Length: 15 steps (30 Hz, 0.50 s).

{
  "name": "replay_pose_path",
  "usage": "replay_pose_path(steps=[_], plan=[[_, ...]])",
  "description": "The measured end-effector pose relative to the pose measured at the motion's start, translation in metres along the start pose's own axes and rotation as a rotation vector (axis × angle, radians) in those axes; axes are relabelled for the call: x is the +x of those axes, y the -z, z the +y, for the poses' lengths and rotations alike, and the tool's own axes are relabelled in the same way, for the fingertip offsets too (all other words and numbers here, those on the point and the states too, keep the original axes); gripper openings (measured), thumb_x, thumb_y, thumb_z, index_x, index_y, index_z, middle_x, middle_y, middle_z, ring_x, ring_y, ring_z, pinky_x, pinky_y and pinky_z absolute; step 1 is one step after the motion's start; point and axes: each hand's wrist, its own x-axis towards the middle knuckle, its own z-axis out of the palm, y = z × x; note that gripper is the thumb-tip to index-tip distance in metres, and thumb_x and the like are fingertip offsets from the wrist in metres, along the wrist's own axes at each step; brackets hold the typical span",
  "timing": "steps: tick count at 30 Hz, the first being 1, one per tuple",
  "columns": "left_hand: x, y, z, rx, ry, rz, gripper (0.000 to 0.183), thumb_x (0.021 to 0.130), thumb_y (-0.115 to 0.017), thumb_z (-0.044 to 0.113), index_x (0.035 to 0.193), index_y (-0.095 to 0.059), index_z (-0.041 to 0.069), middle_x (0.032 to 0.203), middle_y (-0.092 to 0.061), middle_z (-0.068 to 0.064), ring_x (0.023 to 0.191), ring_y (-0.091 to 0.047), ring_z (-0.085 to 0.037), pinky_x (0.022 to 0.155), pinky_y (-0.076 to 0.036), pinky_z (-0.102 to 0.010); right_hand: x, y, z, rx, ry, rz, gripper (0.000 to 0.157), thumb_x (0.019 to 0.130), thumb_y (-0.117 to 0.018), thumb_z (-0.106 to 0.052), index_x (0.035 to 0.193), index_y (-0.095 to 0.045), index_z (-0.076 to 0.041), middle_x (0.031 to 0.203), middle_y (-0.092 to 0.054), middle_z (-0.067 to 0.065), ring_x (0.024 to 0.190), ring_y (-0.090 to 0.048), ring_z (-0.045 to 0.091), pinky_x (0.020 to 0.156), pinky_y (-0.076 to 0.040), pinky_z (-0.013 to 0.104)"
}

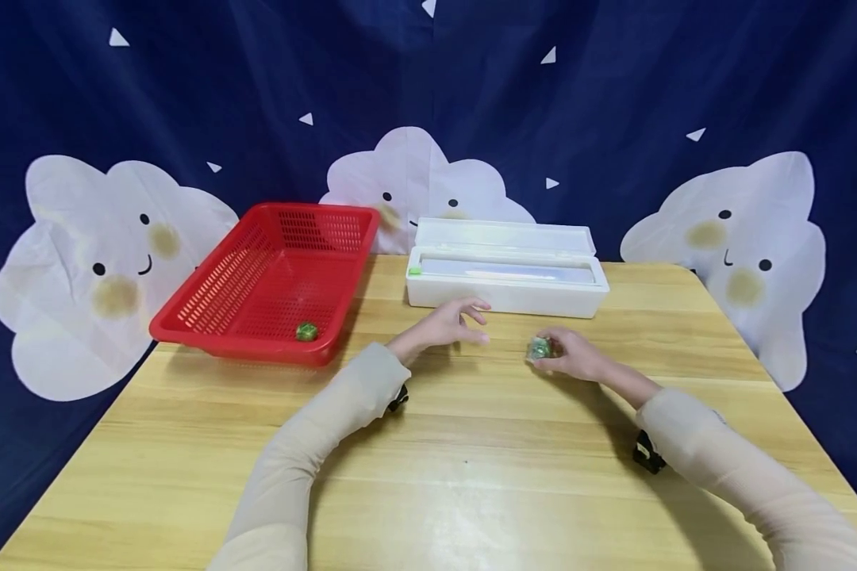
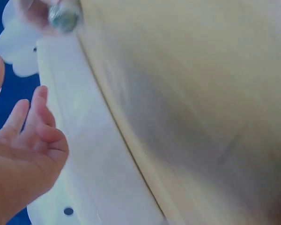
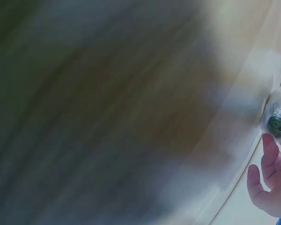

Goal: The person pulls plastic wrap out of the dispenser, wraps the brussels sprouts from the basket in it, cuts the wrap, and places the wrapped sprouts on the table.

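My right hand (image 1: 574,354) pinches a small round green vegetable wrapped in clear film (image 1: 539,349) between thumb and fingers, close over the table. The crinkled clear film shows around the same green vegetable (image 3: 279,123) in the right wrist view. To its left my left hand (image 1: 448,323) hovers with fingers spread and nothing in them, just in front of a long white box (image 1: 507,300). The box's lid (image 1: 503,234) is raised, and a pale sheet shows in its opening. In the left wrist view the left hand (image 2: 30,154) is beside the box, its fingers loosely bent.
A red slotted basket (image 1: 239,349) stands at the back left, with one similar green vegetable (image 1: 306,331) in its near corner. A small bright green piece (image 1: 415,270) sits at the white box's left end. The wooden table (image 1: 464,492) ends at a blue cloud-patterned curtain (image 1: 428,71).
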Motion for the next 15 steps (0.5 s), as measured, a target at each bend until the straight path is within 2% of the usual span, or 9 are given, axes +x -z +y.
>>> replay_pose_path(steps=[4, 5, 8, 11, 14, 15], plan=[[-0.003, 0.01, -0.003, -0.094, -0.034, 0.054, 0.059, 0.078, -0.071, 0.009, 0.129, -0.045, 0.0, 0.113, -0.061, -0.019, 0.067, -0.048, -0.014, 0.061, -0.04, -0.02, -0.017, 0.017, 0.015, -0.003, -0.09, 0.005, 0.046, 0.081, -0.068, -0.019, 0.109, -0.053, 0.013, 0.085, -0.056, 0.012, 0.074, -0.05, 0.017, 0.062, -0.043, 0.028], [-0.003, 0.013, -0.003, -0.119, -0.04, 0.07, 0.059, 0.077, -0.071, 0.007, 0.129, -0.045, -0.001, 0.112, -0.061, -0.019, 0.064, -0.045, -0.011, 0.059, -0.038, -0.019, -0.021, 0.023, 0.017, -0.024, -0.143, -0.002, 0.047, 0.081, -0.068, -0.019, 0.111, -0.052, 0.013, 0.086, -0.057, 0.012, 0.075, -0.05, 0.018, 0.064, -0.043, 0.028], [-0.005, 0.021, -0.005, -0.187, -0.056, 0.118, 0.059, 0.077, -0.069, 0.001, 0.13, -0.043, -0.002, 0.112, -0.06, -0.021, 0.06, -0.041, -0.007, 0.057, -0.035, -0.017, -0.033, 0.036, 0.024, -0.063, -0.202, 0.001, 0.046, 0.082, -0.067, -0.016, 0.113, -0.052, 0.014, 0.087, -0.058, 0.014, 0.075, -0.05, 0.018, 0.063, -0.042, 0.028], [-0.008, 0.03, -0.007, -0.247, -0.082, 0.182, 0.061, 0.077, -0.067, -0.003, 0.132, -0.04, -0.002, 0.113, -0.059, -0.023, 0.062, -0.041, -0.005, 0.058, -0.035, -0.017, -0.043, 0.047, 0.034, -0.09, -0.192, 0.017, 0.046, 0.082, -0.067, -0.016, 0.112, -0.052, 0.015, 0.087, -0.058, 0.015, 0.075, -0.05, 0.018, 0.062, -0.042, 0.028], [-0.009, 0.038, -0.011, -0.306, -0.123, 0.275, 0.063, 0.077, -0.066, -0.006, 0.133, -0.039, -0.002, 0.113, -0.058, -0.025, 0.064, -0.043, -0.006, 0.06, -0.036, -0.016, -0.053, 0.057, 0.048, -0.066, -0.133, 0.046, 0.045, 0.082, -0.067, -0.017, 0.11, -0.052, 0.016, 0.087, -0.059, 0.017, 0.075, -0.05, 0.02, 0.064, -0.041, 0.03], [-0.01, 0.041, -0.013, -0.329, -0.135, 0.305, 0.063, 0.077, -0.065, -0.007, 0.133, -0.038, -0.002, 0.113, -0.058, -0.026, 0.065, -0.043, -0.005, 0.061, -0.036, -0.016, -0.056, 0.059, 0.055, -0.041, -0.09, 0.066, 0.044, 0.082, -0.067, -0.016, 0.108, -0.053, 0.015, 0.087, -0.059, 0.016, 0.075, -0.05, 0.019, 0.064, -0.041, 0.027]])
